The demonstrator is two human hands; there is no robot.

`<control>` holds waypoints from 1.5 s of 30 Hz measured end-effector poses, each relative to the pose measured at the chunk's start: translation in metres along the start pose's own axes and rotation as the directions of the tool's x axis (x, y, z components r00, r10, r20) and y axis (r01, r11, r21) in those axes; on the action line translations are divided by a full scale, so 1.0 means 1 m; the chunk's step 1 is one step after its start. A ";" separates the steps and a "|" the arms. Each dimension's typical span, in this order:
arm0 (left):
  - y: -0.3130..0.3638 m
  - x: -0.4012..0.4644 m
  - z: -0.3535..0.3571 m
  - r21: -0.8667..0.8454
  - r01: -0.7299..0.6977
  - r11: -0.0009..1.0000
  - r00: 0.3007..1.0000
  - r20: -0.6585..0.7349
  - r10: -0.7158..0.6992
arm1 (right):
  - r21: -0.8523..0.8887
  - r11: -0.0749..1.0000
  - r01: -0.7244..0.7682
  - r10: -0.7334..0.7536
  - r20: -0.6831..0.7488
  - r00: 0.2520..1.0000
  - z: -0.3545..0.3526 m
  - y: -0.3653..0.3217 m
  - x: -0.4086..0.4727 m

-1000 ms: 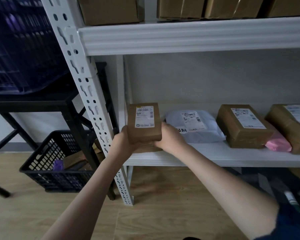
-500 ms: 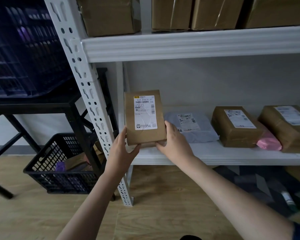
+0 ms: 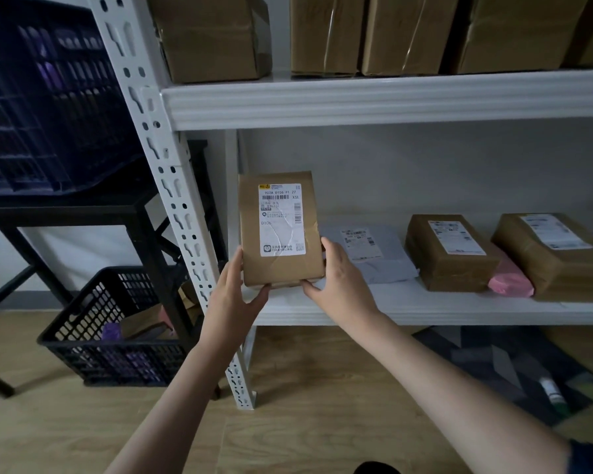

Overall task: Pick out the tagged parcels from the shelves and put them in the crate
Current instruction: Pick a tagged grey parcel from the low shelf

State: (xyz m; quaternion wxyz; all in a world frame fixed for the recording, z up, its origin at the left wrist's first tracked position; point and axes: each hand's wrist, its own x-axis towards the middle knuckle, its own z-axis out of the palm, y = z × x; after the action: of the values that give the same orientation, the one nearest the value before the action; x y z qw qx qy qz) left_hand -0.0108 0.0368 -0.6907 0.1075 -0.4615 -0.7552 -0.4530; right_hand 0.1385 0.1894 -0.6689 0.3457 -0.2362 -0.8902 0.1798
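Here, from the head camera, a person stands a brown parcel [image 3: 280, 230] upright in front of the lower shelf [image 3: 425, 307], its long axis nearly vertical and its white label [image 3: 281, 218] facing them. The left hand [image 3: 235, 295] and right hand [image 3: 339, 280] hold it between them at its lower end; the left thumb lies along the left edge with fingers [image 3: 263, 288] curled under the bottom, and the right hand mirrors this on the other side. The parcel appears to be lifted just clear of the shelf, though the hands hide its bottom edge.

The black crate [image 3: 117, 336] sits on the floor down to the left, beyond the white shelf post [image 3: 172, 200], with some things already in it. It lies on the left hand's side, so I'd judge the parcel has to swing left around that post and down. Further right on the shelf lie a grey mailer [image 3: 367, 251], two more brown parcels [image 3: 452, 251] and a pink packet [image 3: 509, 282].
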 end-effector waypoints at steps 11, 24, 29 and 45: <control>-0.016 0.005 0.004 0.012 0.033 0.999 0.997 0.069 -0.034 | -0.012 1.000 -0.017 0.018 0.039 0.999 0.014 0.006 0.003; -0.031 0.028 0.022 -0.015 0.239 0.971 0.947 0.223 -0.229 | -0.015 0.989 -0.146 0.146 0.235 0.961 0.044 0.022 0.031; -0.033 0.044 0.029 -0.017 0.366 0.931 0.900 0.261 -0.349 | -0.032 0.987 -0.159 0.162 0.254 0.954 0.055 0.020 0.046; 0.040 0.033 0.056 0.094 -0.127 0.987 0.988 0.101 0.118 | -0.067 0.991 -0.115 0.128 0.221 0.967 0.023 0.046 0.030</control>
State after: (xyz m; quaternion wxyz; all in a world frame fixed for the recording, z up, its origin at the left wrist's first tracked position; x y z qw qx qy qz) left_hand 0.0172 0.1066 -0.6797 0.1220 -0.5222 -0.7514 -0.3846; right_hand 0.1165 0.2402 -0.6909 0.2245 -0.2776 -0.9119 0.2023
